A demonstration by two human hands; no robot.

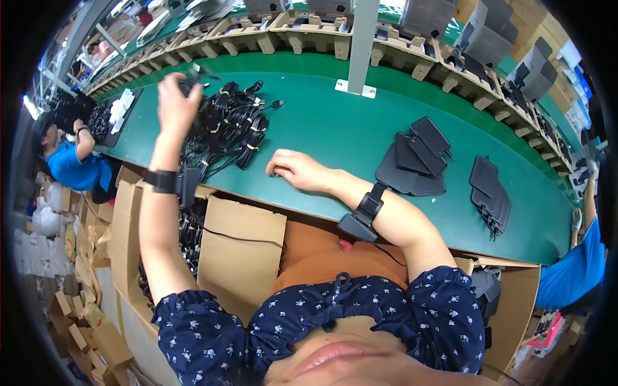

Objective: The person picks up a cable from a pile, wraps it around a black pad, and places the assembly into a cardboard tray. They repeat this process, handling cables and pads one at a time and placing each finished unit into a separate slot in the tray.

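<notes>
At the far left of the green table, my left hand (176, 106) is raised with its fingers curled around a black cable bundle (190, 82), which is partly blurred. Close beside it lies a heap of tied black cables (228, 122) with plugs showing at some ends. My right hand (301, 171) rests near the table's front edge, fingers curled in, and no object shows in it. To its right are flat black pads (412, 161) in a loose overlapping pile. Farther right, a fanned stack of similar black pads (490, 193) lies on the table.
A metal post (362, 51) is bolted to the table's far side. Cardboard trays (309, 26) line up behind it. An open carton (241, 248) of cables stands below the left front edge, another carton (515, 302) at right. Co-workers in blue (77, 166) are at both sides.
</notes>
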